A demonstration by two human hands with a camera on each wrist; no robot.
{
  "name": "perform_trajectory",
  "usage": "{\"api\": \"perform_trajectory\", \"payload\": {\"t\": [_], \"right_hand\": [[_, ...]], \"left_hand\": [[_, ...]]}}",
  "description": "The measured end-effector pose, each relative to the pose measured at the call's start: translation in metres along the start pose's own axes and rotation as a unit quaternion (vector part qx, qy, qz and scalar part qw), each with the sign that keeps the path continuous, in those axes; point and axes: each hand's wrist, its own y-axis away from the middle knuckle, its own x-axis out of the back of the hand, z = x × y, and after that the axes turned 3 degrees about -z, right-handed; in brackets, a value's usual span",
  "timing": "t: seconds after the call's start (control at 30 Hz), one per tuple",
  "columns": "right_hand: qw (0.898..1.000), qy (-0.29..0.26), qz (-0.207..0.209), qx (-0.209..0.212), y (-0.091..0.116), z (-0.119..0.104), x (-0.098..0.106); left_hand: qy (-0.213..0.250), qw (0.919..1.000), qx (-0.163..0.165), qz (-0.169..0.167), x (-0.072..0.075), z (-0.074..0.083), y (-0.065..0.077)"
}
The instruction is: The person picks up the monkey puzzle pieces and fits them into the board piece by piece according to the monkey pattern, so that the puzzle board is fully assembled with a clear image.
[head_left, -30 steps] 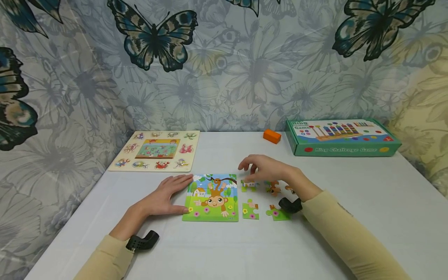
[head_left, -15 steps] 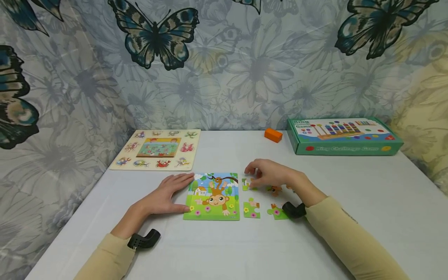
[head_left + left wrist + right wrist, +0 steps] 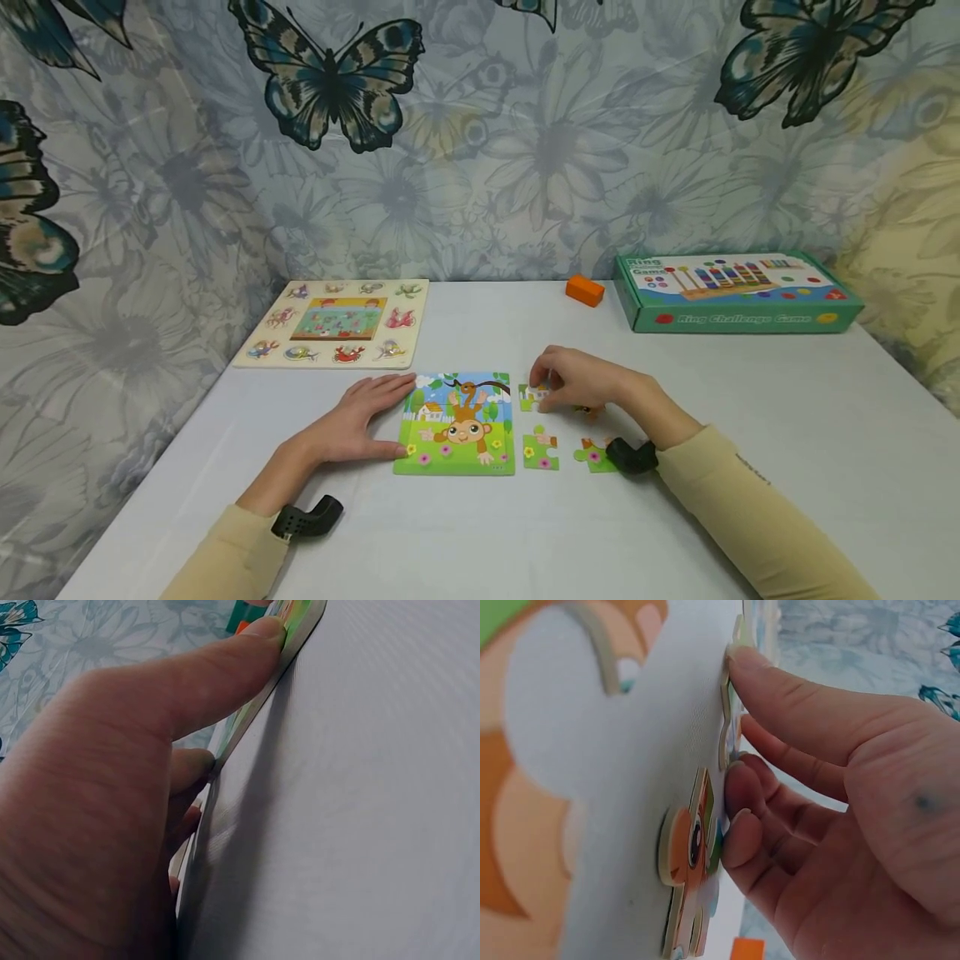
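A monkey picture puzzle (image 3: 461, 429) lies on the white table. Along its left side rests my left hand (image 3: 352, 421), thumb at the lower corner and straight fingers at the upper one; the left wrist view has the thumb (image 3: 232, 671) on the puzzle's edge. My right hand (image 3: 581, 375) pinches a loose puzzle piece with a house on it (image 3: 527, 398), just right of the puzzle. Below lie a flowered piece (image 3: 540, 452) and a green piece (image 3: 596, 460), the latter partly behind the wrist camera. Under the right palm, a piece with an eye (image 3: 686, 859) shows in the right wrist view.
A wooden sea-animal board (image 3: 337, 318) lies at the back left. At the back stand an orange block (image 3: 585, 290) and a green Ring Challenge Game box (image 3: 738, 296). A butterfly-patterned cloth (image 3: 480, 183) hangs behind the table.
My right hand has moved slightly right and down onto the house piece, and its thumb and fingers have closed on it. The left hand stays at the puzzle's edge.
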Motion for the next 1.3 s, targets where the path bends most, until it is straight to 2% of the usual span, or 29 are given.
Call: {"api": "perform_trajectory", "payload": {"t": [0.27, 0.53, 0.8, 1.07, 1.3], "right_hand": [[1.000, 0.006, -0.008, 0.009, 0.0015, -0.0038, -0.0054], [1.000, 0.017, -0.003, 0.006, 0.0032, -0.0050, -0.0033], [1.000, 0.016, -0.002, 0.004, 0.0033, -0.0062, -0.0025], [0.999, 0.027, 0.009, -0.032, 0.0015, -0.0045, -0.0013], [0.999, 0.032, 0.011, -0.039, 0.0010, -0.0042, -0.0004]], "left_hand": [[0.007, 0.9999, -0.007, 0.013, -0.0026, 0.0012, 0.0065], [0.011, 0.9999, 0.008, 0.004, -0.0015, 0.0030, 0.0042], [0.007, 1.0000, 0.004, 0.005, -0.0007, 0.0023, 0.0027], [0.008, 0.9999, 0.007, 0.001, -0.0014, 0.0015, 0.0020], [0.002, 1.0000, -0.001, 0.005, -0.0005, 0.0001, 0.0012]]}}
